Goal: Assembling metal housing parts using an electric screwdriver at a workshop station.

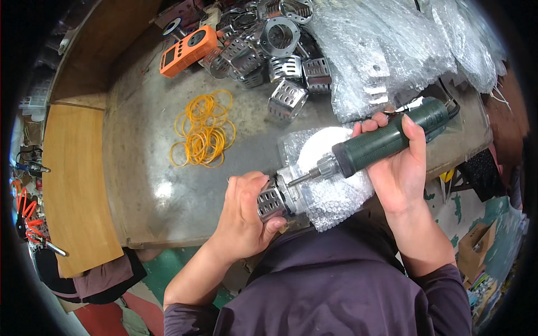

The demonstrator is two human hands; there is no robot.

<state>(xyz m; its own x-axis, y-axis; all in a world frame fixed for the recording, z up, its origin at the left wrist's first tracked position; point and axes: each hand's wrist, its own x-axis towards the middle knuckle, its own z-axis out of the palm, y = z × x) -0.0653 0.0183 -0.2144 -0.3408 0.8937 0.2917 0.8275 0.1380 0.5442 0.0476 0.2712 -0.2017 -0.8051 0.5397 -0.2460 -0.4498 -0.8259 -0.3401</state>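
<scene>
In my right hand (399, 168) is a dark green electric screwdriver (386, 140), its fingers and thumb wrapped round the body. The bit slants down to the left and meets a metal fitting at the end of a slotted metal cage (270, 203). My left hand (244, 210) is closed round that cage near the table's front edge. Bubble wrap (336, 201) lies around the fitting and beneath the screwdriver, with a bright white round surface (325, 143) showing in it. Whether the bit sits in a screw is too small to tell.
Yellow rubber bands (204, 134) lie loose on the grey table (140, 185). Behind them are an orange meter (189, 51) and a heap of slotted metal cages (286, 98). Bubble wrap bags (392, 45) fill the back right. A wooden board (78, 185) borders the left side.
</scene>
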